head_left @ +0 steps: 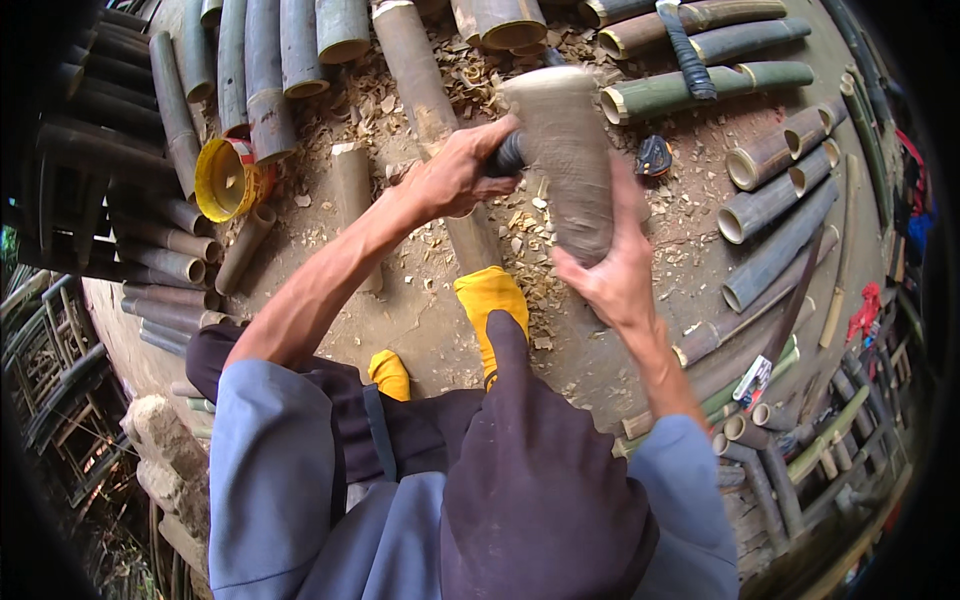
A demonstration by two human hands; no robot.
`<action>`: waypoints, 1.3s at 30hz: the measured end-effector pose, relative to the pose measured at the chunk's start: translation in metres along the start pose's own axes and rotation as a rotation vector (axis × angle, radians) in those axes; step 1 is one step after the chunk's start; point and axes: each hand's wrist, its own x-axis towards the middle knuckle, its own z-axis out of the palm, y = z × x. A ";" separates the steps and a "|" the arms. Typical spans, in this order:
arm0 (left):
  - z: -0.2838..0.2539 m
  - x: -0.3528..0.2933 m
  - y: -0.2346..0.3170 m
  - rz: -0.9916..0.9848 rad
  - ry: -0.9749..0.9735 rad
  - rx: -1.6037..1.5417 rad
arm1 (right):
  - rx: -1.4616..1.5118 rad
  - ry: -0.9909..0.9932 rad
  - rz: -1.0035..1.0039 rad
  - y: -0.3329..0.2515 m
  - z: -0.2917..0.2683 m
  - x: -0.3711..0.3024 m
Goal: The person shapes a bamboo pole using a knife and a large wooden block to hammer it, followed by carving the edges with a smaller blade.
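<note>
My left hand [465, 170] is wrapped round a short, dark ribbed handle [508, 155]. Directly beside it rises a thick, grey-brown, club-like piece [565, 160] with a pale upper end. It is blurred by motion, and the handle seems to join its side. Fingers of my right hand [618, 270] hold this piece near its narrower lower end, with the thumb at the bottom. Below my hands a long bamboo pole [410, 70] lies on the ground, pointing away from me. My yellow-covered right foot [492, 300] rests at its near end.
Pale chips [480, 85] are strewn round the pole. Bamboo tubes [265, 95] line the far left, and more tubes [770, 215] lie at right. A yellow bucket [222, 180] lies tipped at left. A dark-wrapped tool [685, 50] rests across green bamboo [650, 97]. A rock [165, 450] stands near left.
</note>
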 end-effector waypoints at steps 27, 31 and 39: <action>-0.010 -0.068 -0.023 0.207 0.330 0.086 | 0.016 -0.358 -0.337 -0.083 -0.001 0.073; -0.011 -0.085 -0.027 -0.056 0.201 0.081 | -0.080 -0.248 -0.442 -0.072 0.012 0.065; -0.011 -0.105 -0.040 -0.092 0.315 -0.107 | 0.008 -0.342 -0.463 -0.102 0.004 0.089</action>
